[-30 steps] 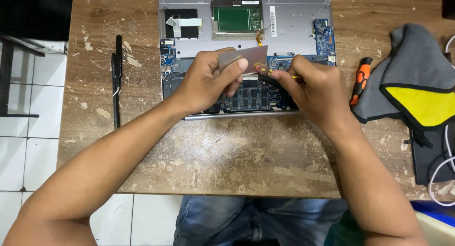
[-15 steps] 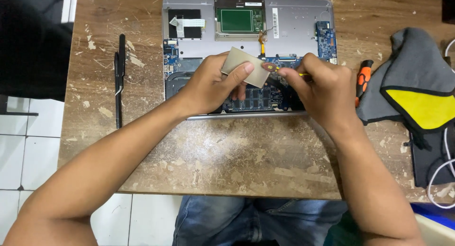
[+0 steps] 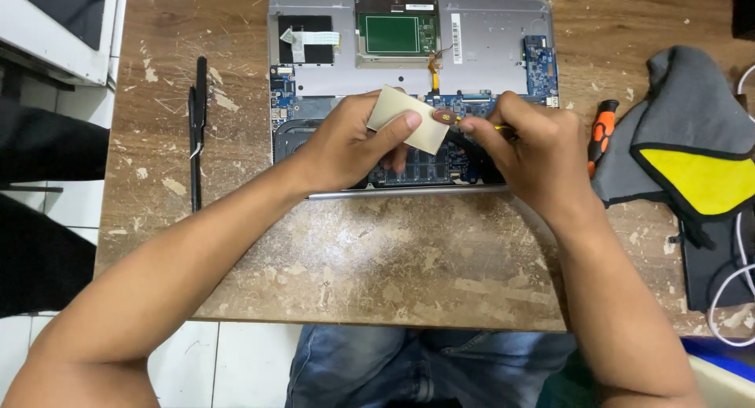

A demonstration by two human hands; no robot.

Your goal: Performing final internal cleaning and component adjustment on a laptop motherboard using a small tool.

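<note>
Your left hand (image 3: 342, 144) pinches a beige card (image 3: 407, 118) between thumb and fingers, tilted up over the middle of the open laptop (image 3: 409, 93), while your right hand (image 3: 523, 148) is clenched round a thin tool (image 3: 452, 119) whose reddish tip meets the card's right edge, just above the blue board (image 3: 472, 107). The tool's shaft is mostly hidden in your fist, so its kind cannot be told.

The step in hand looks like prying or scraping at a part near the board's centre, with the card held as a shield or lifter. The next move, by the look of it, calls for a steady left pinch and a light, controlled push from the right, since the orange ribbon cable (image 3: 432, 70) runs just above the tip.

The laptop lies base-up at the top centre of the frame, on a worn wooden desk (image 3: 377, 258). Black tweezers (image 3: 197, 129) lie well apart at the left. An orange-handled screwdriver (image 3: 602, 132) rests just right of your right hand, touching a grey and yellow cloth (image 3: 692, 140) at the right edge.
</note>
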